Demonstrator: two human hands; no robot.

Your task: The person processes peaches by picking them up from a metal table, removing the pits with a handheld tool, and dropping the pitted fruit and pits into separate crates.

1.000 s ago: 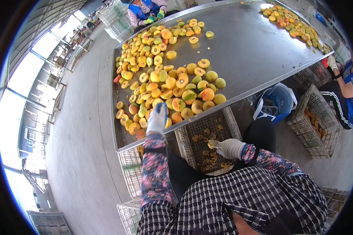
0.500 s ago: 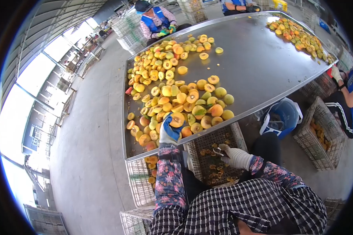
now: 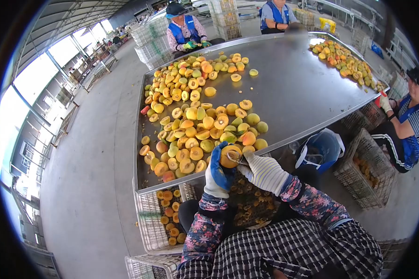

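My left hand (image 3: pixel 218 176), in a blue and white glove, grips a yellow peach half (image 3: pixel 229 157) above the near edge of the metal table (image 3: pixel 293 83). Its cut side is turned up toward me. My right hand (image 3: pixel 268 174), in a striped white glove, has its fingers closed on a small curved metal pitting tool (image 3: pixel 241 161). The tool's loop touches the peach half at its right side; the handle is mostly hidden in the glove. Beyond my hands lies a heap of peach halves (image 3: pixel 191 128), some yellow, some greenish.
A crate (image 3: pixel 146 230) of peach halves stands below the table's left corner. Pits and scraps (image 3: pixel 251 202) lie in a crate under my hands. A blue bucket (image 3: pixel 325 148) and another crate (image 3: pixel 365 186) stand right. Co-workers sit at the far side and at the right.
My left hand has lifted the peach half off the heap and moved right, toward me. My right hand has come up from over the crate and brought the pitting tool to the fruit.
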